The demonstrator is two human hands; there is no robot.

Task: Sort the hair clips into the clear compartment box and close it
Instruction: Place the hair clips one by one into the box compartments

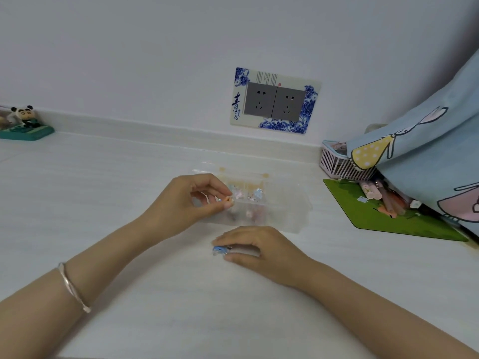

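Hands at work over a white table, seen from above, nearest parts first. Right hand lies low on the table just in front of the box, its fingers curled over a blue clip that rests on the surface; whether the clip is already gripped or only covered cannot be told. Left hand, with a bracelet on its forearm, pinches a small orange clip between thumb and fingertips at the left edge of the clear box. The box stands open, its lid apparently folded back toward the wall, and several pastel clips already lie in its left and middle compartments; the right compartment looks empty, though the clear plastic makes this hard to judge. Sorting therefore appears well advanced: two clips remain outside the box, and the lid is not yet closed. Farther off: a green mat, a pink basket, a wall socket.
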